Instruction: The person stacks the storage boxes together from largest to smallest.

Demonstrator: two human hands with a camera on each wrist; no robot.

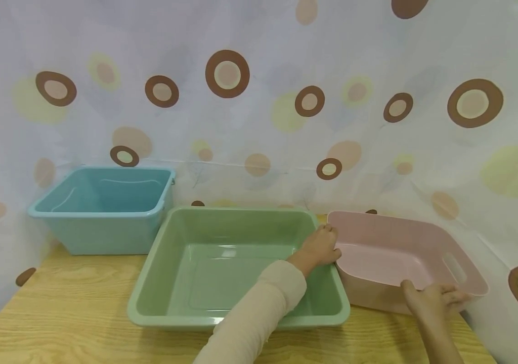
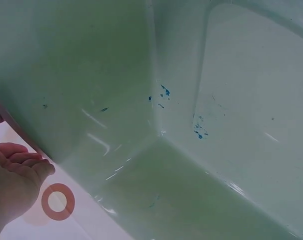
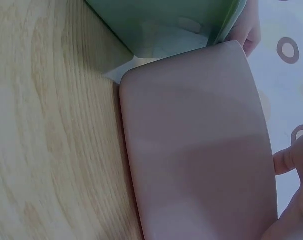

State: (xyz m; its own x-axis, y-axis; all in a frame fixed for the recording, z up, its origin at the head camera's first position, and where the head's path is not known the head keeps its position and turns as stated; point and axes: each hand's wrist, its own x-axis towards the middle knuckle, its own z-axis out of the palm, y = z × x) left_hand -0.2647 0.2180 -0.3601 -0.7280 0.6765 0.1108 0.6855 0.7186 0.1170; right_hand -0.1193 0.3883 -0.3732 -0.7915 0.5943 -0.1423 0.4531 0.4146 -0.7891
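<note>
"So, where's the pink bin (image 1: 391, 235)?"

"Right side of the frame, on the tabletop (image 1: 81, 293), beside the green tub (image 1: 241, 222). The right hand (image 1: 434, 301) touches its front rim, fingers apart."

"And the left hand (image 1: 320, 246)?"

"Where tub and bin meet, fingers curled; I cannot tell whether they clamp either."

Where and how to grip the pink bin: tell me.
Probably by the slot in the right end of the pink bin, coming from the right, fingers through: the oval opening makes a handhold, while the left end sits near the green bin.
</note>
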